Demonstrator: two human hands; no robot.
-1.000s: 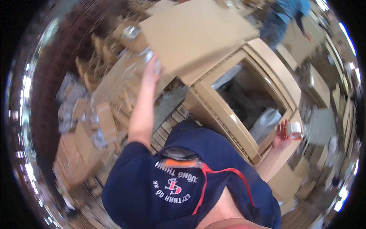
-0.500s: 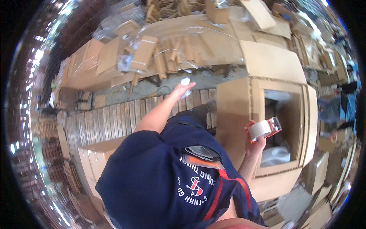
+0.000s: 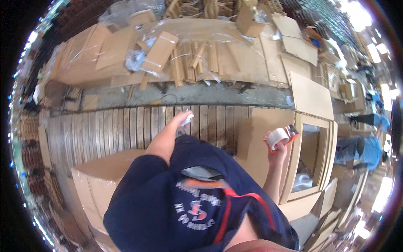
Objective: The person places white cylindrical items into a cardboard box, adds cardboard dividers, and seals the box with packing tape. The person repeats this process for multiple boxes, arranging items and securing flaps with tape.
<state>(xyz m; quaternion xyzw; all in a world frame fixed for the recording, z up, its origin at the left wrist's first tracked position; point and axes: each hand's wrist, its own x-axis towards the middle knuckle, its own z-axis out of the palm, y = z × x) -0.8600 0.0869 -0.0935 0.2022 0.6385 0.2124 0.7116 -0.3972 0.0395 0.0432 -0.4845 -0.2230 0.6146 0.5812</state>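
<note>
My right hand (image 3: 276, 152) grips a tape dispenser (image 3: 281, 135) with a whitish roll and an orange frame, held up beside an open cardboard box (image 3: 310, 159). The box is tall with its flaps spread, and something pale lies inside it. My left hand (image 3: 181, 119) reaches forward over a wooden slatted pallet (image 3: 121, 130) and pinches a small white scrap (image 3: 188, 119). My dark blue shirt fills the lower middle of the view.
A closed cardboard box (image 3: 100, 176) stands at my lower left. Beyond the pallet lies a heap of flat cardboard sheets and strips (image 3: 189, 54) under clear film. More boxes are stacked at the right, where other people in blue (image 3: 365, 149) stand.
My left hand has come down from the high cardboard to the pallet with a white scrap. The view has swung; the tape dispenser stays in my right hand.
</note>
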